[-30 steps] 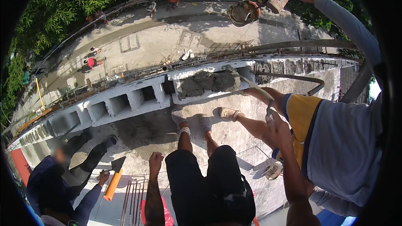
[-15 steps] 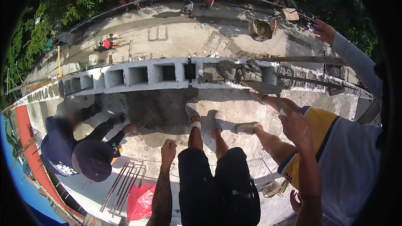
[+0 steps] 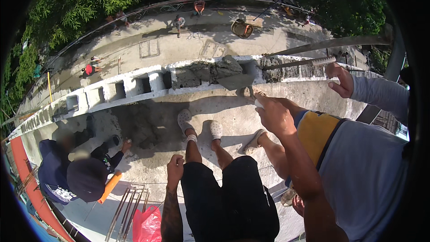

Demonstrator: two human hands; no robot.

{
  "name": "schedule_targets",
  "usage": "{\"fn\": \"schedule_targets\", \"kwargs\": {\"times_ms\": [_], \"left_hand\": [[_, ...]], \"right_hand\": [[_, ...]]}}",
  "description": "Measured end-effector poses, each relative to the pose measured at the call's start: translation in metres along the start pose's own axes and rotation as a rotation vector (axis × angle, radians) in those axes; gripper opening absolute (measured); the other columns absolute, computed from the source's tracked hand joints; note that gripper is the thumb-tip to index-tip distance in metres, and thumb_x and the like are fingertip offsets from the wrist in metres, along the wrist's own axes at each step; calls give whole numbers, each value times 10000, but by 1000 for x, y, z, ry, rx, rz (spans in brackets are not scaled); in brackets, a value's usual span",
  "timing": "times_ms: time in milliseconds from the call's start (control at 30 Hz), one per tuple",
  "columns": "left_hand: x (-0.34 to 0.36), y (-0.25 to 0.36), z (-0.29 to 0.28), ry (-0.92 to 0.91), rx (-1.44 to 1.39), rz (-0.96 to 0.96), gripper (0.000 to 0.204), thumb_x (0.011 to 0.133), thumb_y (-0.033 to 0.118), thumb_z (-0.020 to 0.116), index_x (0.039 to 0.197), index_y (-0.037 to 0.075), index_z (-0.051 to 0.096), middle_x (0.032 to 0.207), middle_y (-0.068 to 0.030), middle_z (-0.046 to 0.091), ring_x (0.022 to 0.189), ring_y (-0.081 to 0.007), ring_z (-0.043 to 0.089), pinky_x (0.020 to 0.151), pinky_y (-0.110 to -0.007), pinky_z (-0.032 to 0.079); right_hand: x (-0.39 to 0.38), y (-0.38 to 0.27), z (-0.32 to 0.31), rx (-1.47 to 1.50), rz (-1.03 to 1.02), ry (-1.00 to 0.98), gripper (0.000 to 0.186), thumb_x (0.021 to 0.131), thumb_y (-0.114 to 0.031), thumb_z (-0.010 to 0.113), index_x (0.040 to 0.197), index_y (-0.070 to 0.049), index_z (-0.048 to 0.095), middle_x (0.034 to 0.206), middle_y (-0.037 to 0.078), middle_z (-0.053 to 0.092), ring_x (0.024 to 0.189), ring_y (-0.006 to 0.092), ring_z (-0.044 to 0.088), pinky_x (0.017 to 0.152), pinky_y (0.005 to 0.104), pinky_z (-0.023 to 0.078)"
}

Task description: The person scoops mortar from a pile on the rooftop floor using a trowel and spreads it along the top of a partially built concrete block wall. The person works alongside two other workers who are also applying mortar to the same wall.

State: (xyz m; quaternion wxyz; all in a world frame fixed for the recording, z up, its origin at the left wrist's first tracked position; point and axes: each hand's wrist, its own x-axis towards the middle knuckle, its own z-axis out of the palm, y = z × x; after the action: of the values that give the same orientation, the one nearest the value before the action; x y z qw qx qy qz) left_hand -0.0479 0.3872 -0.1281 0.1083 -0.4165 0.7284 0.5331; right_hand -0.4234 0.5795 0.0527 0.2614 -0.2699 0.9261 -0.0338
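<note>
My right hand (image 3: 273, 114) grips a trowel by its light handle; the grey blade (image 3: 233, 80) lies against wet mortar (image 3: 197, 75) on the white hollow-block wall (image 3: 156, 81). My left hand (image 3: 174, 168) hangs beside my dark shorts with curled fingers; whether anything is inside, I cannot make out. At the right, a co-worker's grey-sleeved hand (image 3: 340, 80) is near a horizontal steel bar (image 3: 291, 65). At the left, a co-worker in dark clothes (image 3: 85, 179) crouches by a patch of mortar (image 3: 150, 130) on the concrete floor.
An orange tube (image 3: 110, 187), several steel bars (image 3: 125, 215) and a red plastic bag (image 3: 147, 224) lie at lower left. A co-worker in yellow shorts (image 3: 318, 134) stands close at my right. Beyond the wall are a street (image 3: 170, 45), several people, wires, trees and a hanging bucket (image 3: 242, 28).
The trowel has moved left and down onto the mortar by the block. The right co-worker's raised hand has come down toward the bar. The bucket has shifted left; the view has tilted slightly.
</note>
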Motion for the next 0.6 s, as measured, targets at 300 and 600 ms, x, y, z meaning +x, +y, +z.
{"fn": "schedule_targets", "kwargs": {"times_ms": [300, 600], "left_hand": [[-27, 12, 2, -4, 136, 13, 135, 869, 69, 556, 983, 17, 607, 852, -175, 677, 789, -298, 681, 678, -359, 519], [-22, 28, 7, -44, 119, 0, 133, 878, 68, 534, 979, 14, 602, 843, -153, 683, 794, -264, 680, 700, -348, 514]], "right_hand": [[-61, -60, 97, 1625, 202, -273, 245, 919, -275, 632, 952, -47, 548, 602, -3, 532, 546, 47, 521, 493, 251, 440], [24, -67, 110, 2188, 428, -460, 279, 934, -319, 605, 986, -63, 509, 652, 1, 459, 444, 55, 372, 344, 200, 288]]}}
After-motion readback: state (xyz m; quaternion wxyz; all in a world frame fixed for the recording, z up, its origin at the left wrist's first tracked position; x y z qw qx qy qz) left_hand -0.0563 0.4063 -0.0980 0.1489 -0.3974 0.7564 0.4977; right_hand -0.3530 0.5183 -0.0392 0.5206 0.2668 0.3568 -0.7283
